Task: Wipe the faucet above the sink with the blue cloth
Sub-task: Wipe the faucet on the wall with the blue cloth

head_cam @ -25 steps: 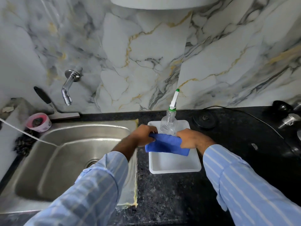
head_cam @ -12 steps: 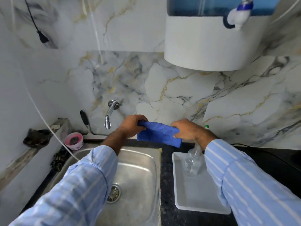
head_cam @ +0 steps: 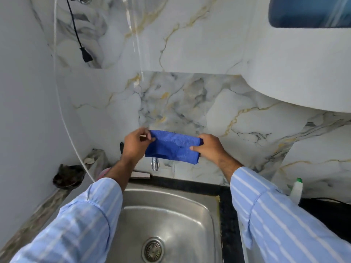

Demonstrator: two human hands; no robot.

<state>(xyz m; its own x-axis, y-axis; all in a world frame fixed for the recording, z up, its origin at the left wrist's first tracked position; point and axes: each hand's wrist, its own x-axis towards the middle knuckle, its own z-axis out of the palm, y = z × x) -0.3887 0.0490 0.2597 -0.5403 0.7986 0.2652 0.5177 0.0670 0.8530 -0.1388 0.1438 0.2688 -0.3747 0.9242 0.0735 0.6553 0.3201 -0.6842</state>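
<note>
A folded blue cloth [head_cam: 171,147] is stretched between both hands in front of the marble wall. My left hand [head_cam: 135,144] pinches its left end and my right hand [head_cam: 208,147] grips its right end. The chrome faucet [head_cam: 155,164] is mostly hidden behind the cloth; only its spout tip shows just below the cloth's lower edge. The steel sink [head_cam: 197,211] lies underneath, with its drain near the bottom of the view.
A white water purifier [head_cam: 296,73] hangs on the wall at upper right. A spray bottle [head_cam: 296,189] stands on the black counter at right. A black cable with plug [head_cam: 86,56] dangles at upper left. A dark scrubber [head_cam: 67,174] and pink tub [head_cam: 104,172] sit on the left ledge.
Both hands have carried the cloth from over the white tray leftward and up to the faucet, now covering most of it. The view has shifted left over the sink.
</note>
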